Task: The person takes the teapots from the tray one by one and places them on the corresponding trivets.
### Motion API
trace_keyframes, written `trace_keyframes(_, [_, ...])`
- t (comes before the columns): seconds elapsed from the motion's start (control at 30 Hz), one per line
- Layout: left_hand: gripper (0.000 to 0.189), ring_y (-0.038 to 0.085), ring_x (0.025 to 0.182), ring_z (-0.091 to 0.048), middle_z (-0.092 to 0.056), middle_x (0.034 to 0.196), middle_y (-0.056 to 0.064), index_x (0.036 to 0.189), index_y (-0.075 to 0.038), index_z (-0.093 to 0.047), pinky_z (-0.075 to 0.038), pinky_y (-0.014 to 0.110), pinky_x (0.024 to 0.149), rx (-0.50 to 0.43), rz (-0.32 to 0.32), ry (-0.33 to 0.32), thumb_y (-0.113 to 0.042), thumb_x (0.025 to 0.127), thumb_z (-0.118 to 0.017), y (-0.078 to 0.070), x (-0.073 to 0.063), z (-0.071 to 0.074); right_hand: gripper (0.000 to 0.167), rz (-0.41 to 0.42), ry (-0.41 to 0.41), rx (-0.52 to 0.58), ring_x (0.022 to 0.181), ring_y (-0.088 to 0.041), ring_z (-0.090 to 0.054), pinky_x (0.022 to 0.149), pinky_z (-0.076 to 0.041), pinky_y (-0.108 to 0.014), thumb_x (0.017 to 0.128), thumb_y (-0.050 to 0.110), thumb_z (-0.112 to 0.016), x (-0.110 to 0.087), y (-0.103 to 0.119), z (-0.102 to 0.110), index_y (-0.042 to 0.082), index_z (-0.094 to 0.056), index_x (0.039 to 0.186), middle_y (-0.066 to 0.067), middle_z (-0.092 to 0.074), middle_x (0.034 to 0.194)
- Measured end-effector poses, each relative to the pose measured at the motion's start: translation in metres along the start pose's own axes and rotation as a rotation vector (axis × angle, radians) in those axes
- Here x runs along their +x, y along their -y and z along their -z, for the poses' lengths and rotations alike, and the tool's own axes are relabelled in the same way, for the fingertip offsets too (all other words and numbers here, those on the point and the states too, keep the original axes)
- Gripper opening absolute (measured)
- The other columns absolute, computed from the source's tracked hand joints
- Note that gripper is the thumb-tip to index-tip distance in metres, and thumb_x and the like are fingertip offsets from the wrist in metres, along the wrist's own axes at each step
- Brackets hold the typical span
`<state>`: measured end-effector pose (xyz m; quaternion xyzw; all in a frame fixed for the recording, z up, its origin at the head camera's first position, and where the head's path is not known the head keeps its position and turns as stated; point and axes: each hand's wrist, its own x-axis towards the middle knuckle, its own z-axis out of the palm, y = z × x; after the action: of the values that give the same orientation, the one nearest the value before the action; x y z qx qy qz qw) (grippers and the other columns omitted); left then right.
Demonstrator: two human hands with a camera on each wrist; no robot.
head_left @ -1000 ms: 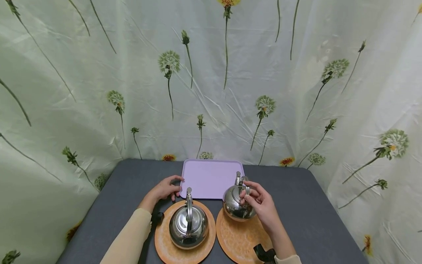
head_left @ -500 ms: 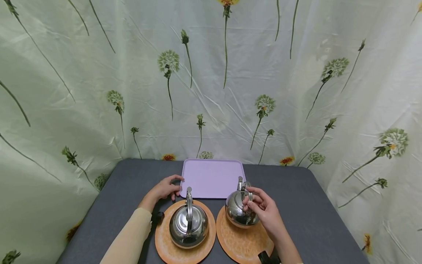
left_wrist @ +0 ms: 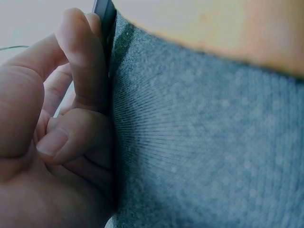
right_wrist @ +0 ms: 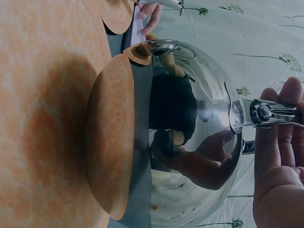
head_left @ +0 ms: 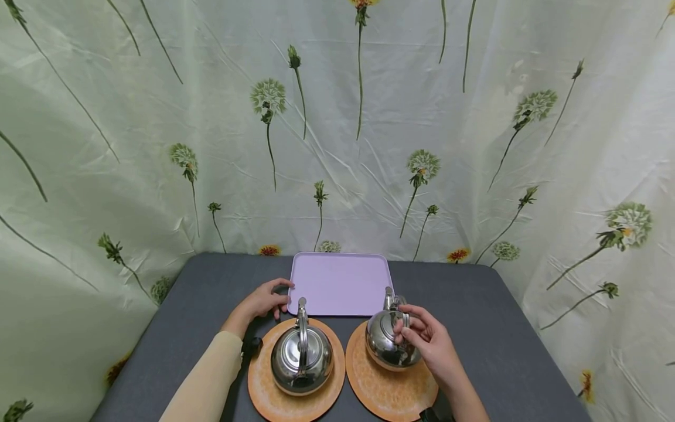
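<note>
My right hand point(head_left: 429, 339) grips the handle of a shiny steel kettle point(right_wrist: 190, 109), its round body over the right orange round mat point(head_left: 390, 395). In the right wrist view its polished side reflects the hand, and a shadow falls on the mat beside its base. A second steel kettle point(head_left: 302, 366) stands on the left orange round mat point(head_left: 258, 390), handle upright. My left hand point(head_left: 262, 300) rests at the left edge of a lilac tray point(head_left: 340, 284), fingertips at its rim. In the left wrist view the left hand's fingers point(left_wrist: 85, 52) are loosely bent beside the grey cloth.
A dark grey cloth point(head_left: 490, 340) covers the table. Behind it hangs a pale curtain point(head_left: 337, 146) printed with dandelions. The two mats lie side by side in front of the tray, nearly touching.
My right hand has brought its kettle back toward me and a little to the right, away from the tray's front corner and further over the right mat. The left hand has stayed put.
</note>
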<state>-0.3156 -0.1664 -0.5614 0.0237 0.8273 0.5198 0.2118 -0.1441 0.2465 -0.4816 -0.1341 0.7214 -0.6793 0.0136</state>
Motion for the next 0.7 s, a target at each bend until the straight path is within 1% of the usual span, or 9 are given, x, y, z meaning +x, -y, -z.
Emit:
trace_keyframes(0.23, [0.043,0.012,0.047,-0.058,-0.068,0.071,0.002,0.143,-0.016,-0.059,-0.03,0.023,0.044,0.001,0.002,-0.005,-0.014,0.101,-0.067,0.001,0.001,0.0,0.05,0.001,0.003,0.001,0.086,-0.005,-0.073,0.082,-0.061,-0.026,0.106,0.005,-0.06,-0.006,-0.005,0.002,-0.015,-0.041,0.148,0.006,-0.074,0.1])
trace_keyframes(0.47, [0.043,0.012,0.047,-0.058,-0.068,0.071,0.002,0.143,-0.016,-0.059,-0.029,0.023,0.044,0.005,0.006,-0.008,-0.015,0.101,-0.067,0.0,0.0,-0.001,0.053,0.021,0.007,0.011,0.087,-0.006,-0.073,0.082,-0.061,-0.026,0.106,0.004,-0.06,-0.008,-0.009,0.003,-0.019,-0.037,0.147,0.006,-0.075,0.101])
trace_keyframes(0.7, [0.043,0.011,0.047,-0.058,-0.068,0.071,0.002,0.143,-0.016,-0.059,-0.029,0.023,0.044,-0.002,0.008,-0.012,-0.014,0.101,-0.066,-0.001,0.0,-0.002,0.05,0.014,0.018,0.011,0.087,-0.006,-0.073,0.081,-0.061,-0.027,0.106,0.004,-0.061,-0.015,-0.013,0.003,-0.019,-0.04,0.145,0.006,-0.076,0.101])
